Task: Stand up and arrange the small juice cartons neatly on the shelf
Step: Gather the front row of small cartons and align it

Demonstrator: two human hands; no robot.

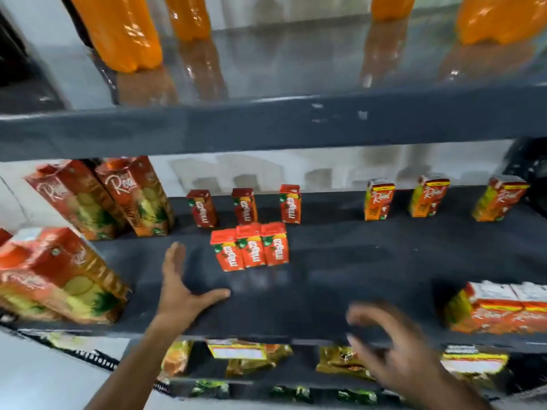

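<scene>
From my head camera I look down on the dark middle shelf. My left hand lies flat with its fingers spread on the bare shelf, just left of the front row of three Maaza cartons, near them but not touching; its grip is wide open and has hold of nothing. I judge it rests there to steady me and to be ready to nudge that row. Those three stand upright, pressed side to side, so they already look tidy. Behind them three more Maaza cartons stand apart from each other with gaps between, which I judge need closing up. Further right along the back, three small Real cartons stand well apart, the rightmost one tilted.

My right hand hovers over the shelf's front edge, fingers loosely spread and empty, though blur makes its outline hard to read.

The large Real cartons at left are cut off by the upper shelf, the orange bottles above lose their tops, and the packets on the lower shelf are too smeared to name.
</scene>
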